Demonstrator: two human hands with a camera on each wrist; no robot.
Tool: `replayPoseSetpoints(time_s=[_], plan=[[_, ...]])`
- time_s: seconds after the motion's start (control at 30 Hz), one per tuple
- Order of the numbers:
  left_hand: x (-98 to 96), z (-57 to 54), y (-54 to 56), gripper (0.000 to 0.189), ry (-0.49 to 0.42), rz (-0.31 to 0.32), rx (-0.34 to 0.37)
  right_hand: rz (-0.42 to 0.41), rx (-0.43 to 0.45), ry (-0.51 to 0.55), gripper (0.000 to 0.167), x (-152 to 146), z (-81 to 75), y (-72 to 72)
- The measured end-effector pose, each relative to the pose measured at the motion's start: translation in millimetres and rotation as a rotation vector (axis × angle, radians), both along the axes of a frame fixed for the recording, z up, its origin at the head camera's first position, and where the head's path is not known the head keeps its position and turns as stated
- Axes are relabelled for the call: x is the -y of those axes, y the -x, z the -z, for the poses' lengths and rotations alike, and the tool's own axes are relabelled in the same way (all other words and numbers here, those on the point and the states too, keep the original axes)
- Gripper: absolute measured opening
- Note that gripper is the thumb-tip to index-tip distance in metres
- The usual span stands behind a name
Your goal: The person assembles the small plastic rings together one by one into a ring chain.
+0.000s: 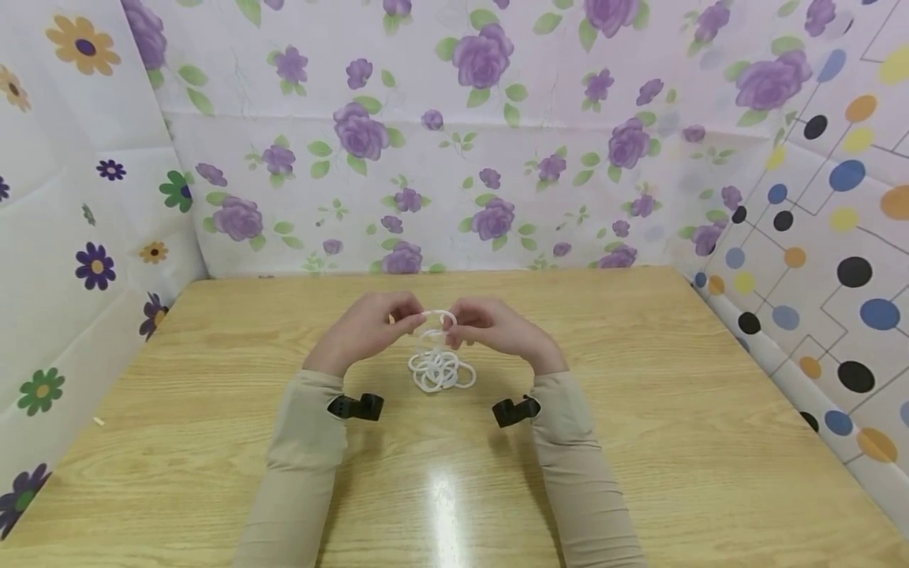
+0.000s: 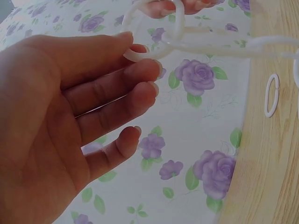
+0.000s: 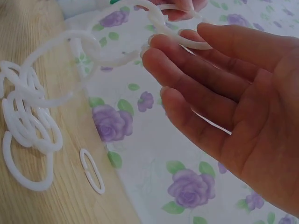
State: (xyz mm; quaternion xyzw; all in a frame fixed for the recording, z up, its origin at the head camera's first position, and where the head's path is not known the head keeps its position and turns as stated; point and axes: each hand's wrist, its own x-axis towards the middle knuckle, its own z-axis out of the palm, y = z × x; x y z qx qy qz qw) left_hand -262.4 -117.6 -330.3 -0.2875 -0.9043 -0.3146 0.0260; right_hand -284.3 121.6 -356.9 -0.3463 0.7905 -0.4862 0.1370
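Note:
White plastic rings are linked into a chain, part of it heaped in a pile on the table between the forearms. Above that pile, my left hand pinches a white ring between thumb and index finger. My right hand faces it from the other side, its thumb and fingertips pinching a ring at the chain's upper end. From the hands, linked rings hang down to the heap. Both wrist views show the other fingers loosely bent. Whether both hands hold the same ring, I cannot tell.
A single loose ring lies on the wooden table, apart from the heap. Far to the left is a small whitish bit. Flowered cloth hangs along the back edge, with patterned sheets on both sides.

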Motion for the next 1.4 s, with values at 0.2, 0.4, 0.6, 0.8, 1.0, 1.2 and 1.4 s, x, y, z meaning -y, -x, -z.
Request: replayPoseSetpoints(time_s=[0.2,0.4,0.6,0.8,1.0,1.2,1.4], plan=[[5.2,1.6,0.1,0.015,-0.009,-0.007,0.003,0.128,0.003,-0.068,0.025,-10.0,4.8,8.6],[5.2,3.6,0.9,0.015,-0.012,-0.008,0.018,0.29,-0.064,-0.304,0.029,-5.6,23.3,35.6],[5.6,4.7,0.6,0.014,0.003,0.014,0.013,0.293,-0.093,-0.432,0.053,15.2,49.8,62.4],[8.6,4.2,1.1,0.015,0.01,0.011,0.024,0.315,-0.166,-0.614,0.051,32.1,61.2,71.5],[12.0,0.9,0.5,0.015,0.024,0.007,0.016,0.331,-0.146,-0.648,0.039,32.9,54.7,67.9],[11.7,-1.4,-1.0,0.015,0.046,0.007,0.011,0.282,-0.043,-0.612,0.031,27.8,48.8,59.3],[7.0,1.3,-1.8,0.015,0.056,0.031,0.024,0.321,-0.053,-0.571,0.015,23.2,48.9,52.7]])
